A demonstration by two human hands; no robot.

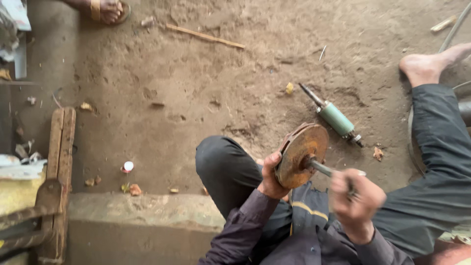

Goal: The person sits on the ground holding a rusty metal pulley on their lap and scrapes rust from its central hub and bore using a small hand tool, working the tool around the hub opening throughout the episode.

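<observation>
My left hand (271, 172) grips the edge of a rusty round metal disc (301, 154), held on edge above my lap. A grey metal shaft (321, 168) sticks out of the disc's centre toward me. My right hand (355, 198) is closed around the near end of that shaft and looks blurred. On the dirt floor beyond the disc lies a green cylindrical part with a thin metal shaft (333, 118).
My legs in dark trousers (436, 162) spread over the dirt floor, one bare foot (424, 66) at the right. Another person's sandalled foot (109, 10) is at the top left. A wooden frame (59, 162) stands left, a concrete step (142, 216) below, a stick (203, 35) far back.
</observation>
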